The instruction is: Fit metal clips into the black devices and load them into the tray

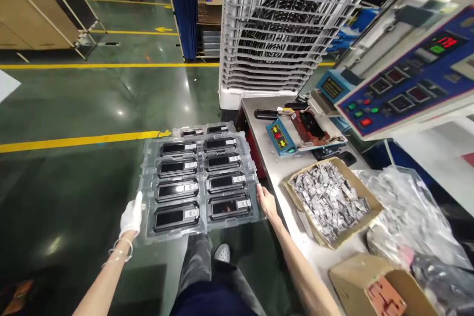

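Observation:
A clear plastic tray [203, 222] is held level in front of me, above the floor. Two columns of black oblong parts [177, 168], each with a pale label or piece at its right end, sit in its pockets. Gripping the left edge is my left hand [132, 215], in a white glove, with the thumb on top. My right hand [267, 202], bare, grips the right edge near the table. In both cases the fingers under the tray are hidden. Beyond the far edge, part of another clear tray [207, 129] with similar parts shows.
On the metal table [255, 131] to my right stand a cardboard box of small grey pieces [329, 202], a blue-sided fixture [281, 137] and a second carton [355, 276]. A control panel [407, 84] overhangs it. A large grilled fan unit [281, 34] stands behind.

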